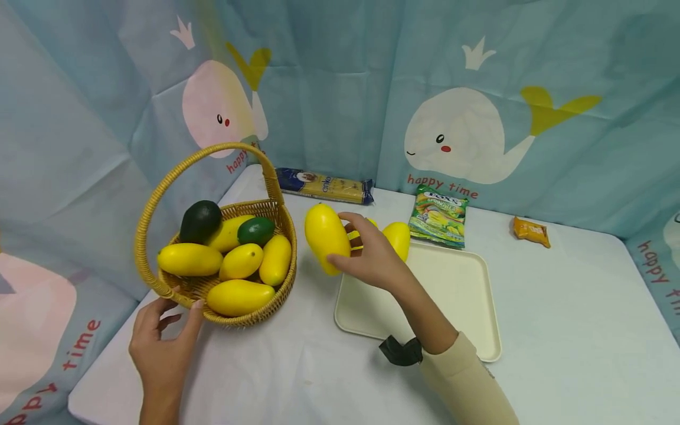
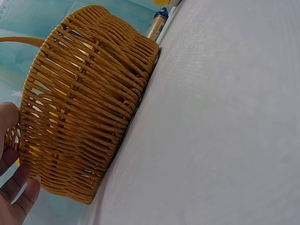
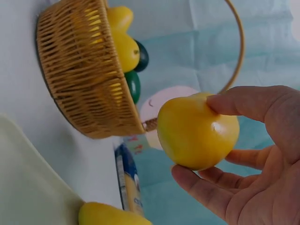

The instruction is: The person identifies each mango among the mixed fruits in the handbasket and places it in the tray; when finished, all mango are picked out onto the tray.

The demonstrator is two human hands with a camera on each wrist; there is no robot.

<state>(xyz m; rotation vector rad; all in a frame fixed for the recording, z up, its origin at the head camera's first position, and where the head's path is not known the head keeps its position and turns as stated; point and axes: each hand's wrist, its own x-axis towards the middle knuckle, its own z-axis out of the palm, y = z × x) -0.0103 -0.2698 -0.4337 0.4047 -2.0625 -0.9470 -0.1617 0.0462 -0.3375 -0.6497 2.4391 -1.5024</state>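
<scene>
My right hand point(image 1: 374, 254) holds a yellow mango point(image 1: 326, 237) between thumb and fingertips, raised to the right of the wicker basket point(image 1: 289, 260). In the right wrist view the held mango point(image 3: 197, 131) appears end-on. My left hand point(image 1: 164, 342) grips the basket's near-left rim, by the foot of the tall handle. The left wrist view has its thumb and fingers at the rim of the woven wall point(image 2: 89, 93). Inside the basket lie several yellow fruits point(image 1: 239, 297), a dark avocado point(image 1: 200, 222) and a smaller green fruit point(image 1: 257, 231).
A cream tray point(image 1: 446, 295) lies under the right forearm, with another mango point(image 1: 397, 239) at its far left, partly behind the hand. Farther back are a pasta packet point(image 1: 324, 186) and a green candy bag point(image 1: 438, 216). A small orange packet point(image 1: 531, 231) lies right.
</scene>
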